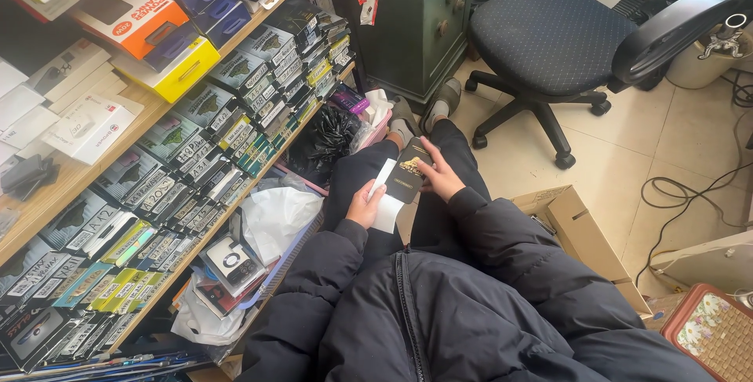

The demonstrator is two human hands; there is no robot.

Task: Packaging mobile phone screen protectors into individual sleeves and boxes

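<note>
I sit in a black puffer jacket and dark trousers, looking down at my lap. My left hand (364, 203) grips a flat white card or packet (386, 198) at its lower edge. My right hand (439, 176) holds a slim black box (406, 174) with a gold emblem, fingers wrapped over its right side. The black box overlaps the white piece, and both rest above my knees. My feet in grey shoes (427, 111) show beyond them on the floor.
Wooden shelves (94, 162) packed with small flat boxes run along the left. A white plastic bag (274, 217) and a black bag (325, 143) lie beside my left leg. An open cardboard box (580, 233) sits at right, an office chair (557, 37) ahead, and cables (690, 194) on the tile floor.
</note>
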